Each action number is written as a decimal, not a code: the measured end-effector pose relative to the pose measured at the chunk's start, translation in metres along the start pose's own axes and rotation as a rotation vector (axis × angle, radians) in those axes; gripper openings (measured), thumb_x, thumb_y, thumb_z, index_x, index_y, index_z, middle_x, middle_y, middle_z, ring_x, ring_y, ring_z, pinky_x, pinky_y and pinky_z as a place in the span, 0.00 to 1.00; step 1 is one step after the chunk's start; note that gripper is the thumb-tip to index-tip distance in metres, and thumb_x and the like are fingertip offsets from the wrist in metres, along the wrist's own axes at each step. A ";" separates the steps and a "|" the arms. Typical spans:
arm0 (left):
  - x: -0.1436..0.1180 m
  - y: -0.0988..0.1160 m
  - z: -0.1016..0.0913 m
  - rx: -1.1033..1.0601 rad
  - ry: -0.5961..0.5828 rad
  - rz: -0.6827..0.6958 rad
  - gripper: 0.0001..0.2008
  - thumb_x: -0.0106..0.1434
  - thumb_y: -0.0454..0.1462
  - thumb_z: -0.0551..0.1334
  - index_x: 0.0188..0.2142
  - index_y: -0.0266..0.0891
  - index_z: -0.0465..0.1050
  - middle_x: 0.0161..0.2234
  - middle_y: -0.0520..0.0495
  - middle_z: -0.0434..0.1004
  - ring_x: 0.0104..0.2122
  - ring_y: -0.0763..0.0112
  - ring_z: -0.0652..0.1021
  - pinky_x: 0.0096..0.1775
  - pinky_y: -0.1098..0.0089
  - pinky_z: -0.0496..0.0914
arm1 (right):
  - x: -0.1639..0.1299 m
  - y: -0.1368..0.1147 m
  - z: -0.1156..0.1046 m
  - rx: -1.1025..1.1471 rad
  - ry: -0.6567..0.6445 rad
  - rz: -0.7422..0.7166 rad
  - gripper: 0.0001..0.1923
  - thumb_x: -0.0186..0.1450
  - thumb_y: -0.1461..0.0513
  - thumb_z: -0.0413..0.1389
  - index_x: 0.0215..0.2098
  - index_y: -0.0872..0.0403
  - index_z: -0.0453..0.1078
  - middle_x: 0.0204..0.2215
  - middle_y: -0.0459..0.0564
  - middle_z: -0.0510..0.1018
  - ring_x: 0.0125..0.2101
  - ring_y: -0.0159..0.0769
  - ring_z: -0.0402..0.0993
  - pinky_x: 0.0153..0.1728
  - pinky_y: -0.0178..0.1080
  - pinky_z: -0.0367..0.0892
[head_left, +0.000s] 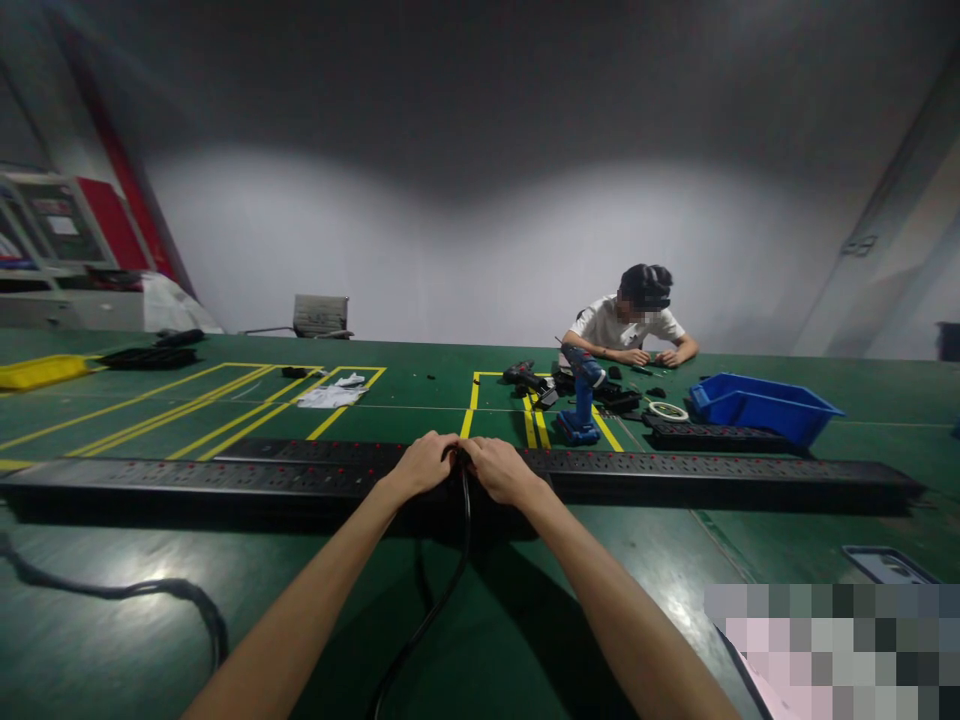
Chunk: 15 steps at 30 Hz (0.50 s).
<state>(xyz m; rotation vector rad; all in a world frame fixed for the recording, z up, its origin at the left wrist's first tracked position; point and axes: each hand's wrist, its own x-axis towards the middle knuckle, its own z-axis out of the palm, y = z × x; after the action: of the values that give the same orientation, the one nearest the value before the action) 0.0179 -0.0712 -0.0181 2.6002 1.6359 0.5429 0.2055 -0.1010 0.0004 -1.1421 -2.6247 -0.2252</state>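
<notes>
A broad green work surface with yellow taped lines fills the scene, under a dim grey wall that is lit only low down. Across the near middle lies a long black power strip, running from the left edge almost to the right; a second strip seems to lie just behind it on the left, though the two are hard to separate in the dark. Both of the person's arms reach forward from the bottom edge and meet at the middle of the strip. The left hand and right hand rest knuckles-up, side by side and nearly touching, fingers curled down over the strip where a black cable comes out between them and trails back toward the camera. The fingertips are hidden behind the hands, so I cannot tell whether either hand actually grips the cable or the strip. Another cable curls along the near left. On the far side sits another person, hands on the table among small dark parts, with a blue drill, a roll of tape and a blue bin close by. A yellow tray lies far left. The near right corner is blurred out.
</notes>
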 end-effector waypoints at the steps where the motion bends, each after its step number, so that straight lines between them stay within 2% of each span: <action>1: 0.000 0.001 0.000 -0.005 0.004 0.001 0.14 0.66 0.37 0.50 0.43 0.42 0.74 0.36 0.43 0.75 0.37 0.63 0.75 0.40 0.68 0.66 | 0.001 0.001 0.000 0.015 0.003 0.005 0.17 0.69 0.64 0.45 0.56 0.55 0.59 0.45 0.56 0.74 0.42 0.41 0.70 0.43 0.39 0.61; 9: -0.001 0.002 0.000 -0.067 0.023 -0.004 0.14 0.65 0.36 0.52 0.43 0.42 0.74 0.38 0.43 0.77 0.41 0.63 0.75 0.44 0.67 0.67 | 0.002 0.004 0.007 0.158 0.069 0.096 0.16 0.67 0.62 0.50 0.53 0.53 0.63 0.44 0.54 0.75 0.45 0.41 0.69 0.46 0.40 0.57; 15: 0.000 0.000 0.003 -0.073 0.038 0.005 0.15 0.64 0.36 0.52 0.45 0.42 0.74 0.40 0.44 0.78 0.42 0.63 0.76 0.46 0.67 0.67 | 0.006 0.008 0.014 0.239 0.092 0.174 0.23 0.63 0.64 0.55 0.57 0.55 0.60 0.45 0.55 0.75 0.47 0.41 0.68 0.47 0.40 0.57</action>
<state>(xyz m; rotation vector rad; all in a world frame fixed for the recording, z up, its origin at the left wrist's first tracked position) 0.0184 -0.0710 -0.0210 2.5581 1.5887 0.6435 0.2048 -0.0883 -0.0112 -1.2349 -2.3785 0.0675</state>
